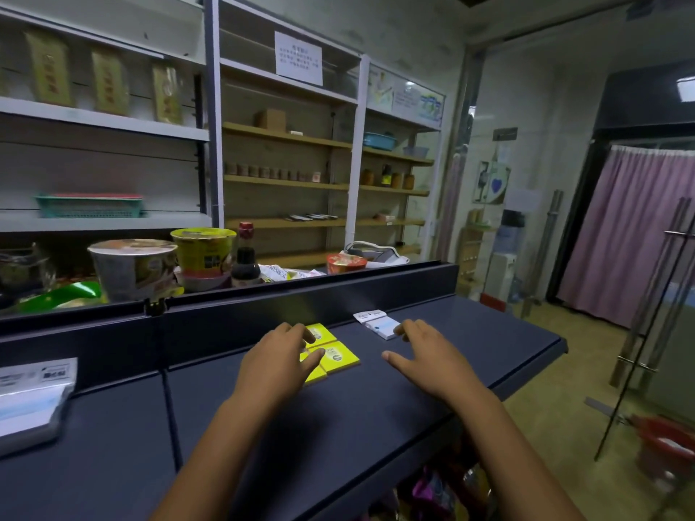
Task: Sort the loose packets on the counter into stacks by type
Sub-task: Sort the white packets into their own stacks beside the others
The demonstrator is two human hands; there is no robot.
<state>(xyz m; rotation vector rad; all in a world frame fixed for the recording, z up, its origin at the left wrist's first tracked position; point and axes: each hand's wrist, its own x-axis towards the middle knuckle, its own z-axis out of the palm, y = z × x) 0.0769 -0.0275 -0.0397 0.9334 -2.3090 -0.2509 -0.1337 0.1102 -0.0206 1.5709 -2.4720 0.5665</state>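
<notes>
Both hands work low over the dark counter (pixel 338 426). Left hand (pixel 278 357) lies over the near edge of the yellow packets (pixel 340 357), fingers loosely bent and thumb laid across the nearest one; it touches them, though whether it pinches any is not clear. Right hand (pixel 425 355) is spread and relaxed, fingers straight, fingertips just beside the white packets (pixel 378 323) and holding nothing.

Yellow packets: 2 or 3 lie side by side and partly overlapped (not squared into 1 pile), left of centre. White packets: a short, slightly fanned stack, further back and to the right, near the raised back edge of the counter. At the far left edge a clear sleeve of papers (pixel 32 396) lies apart from both groups.

Beyond the counter's back ledge stand instant-noodle bowls (pixel 131 267), a yellow cup (pixel 203 250), a dark sauce bottle (pixel 245 257) and a small red bowl (pixel 346 263); behind these, shelving (pixel 286 182) with jars and boxes.

Judged stage: the 2 types are separated, but stacking is unfinished.

Risks: a sideways push by the left hand could slide the smooth yellow packets apart rather than together; the right fingertips could nudge the fanned white stack toward the back ledge, skewing it.
</notes>
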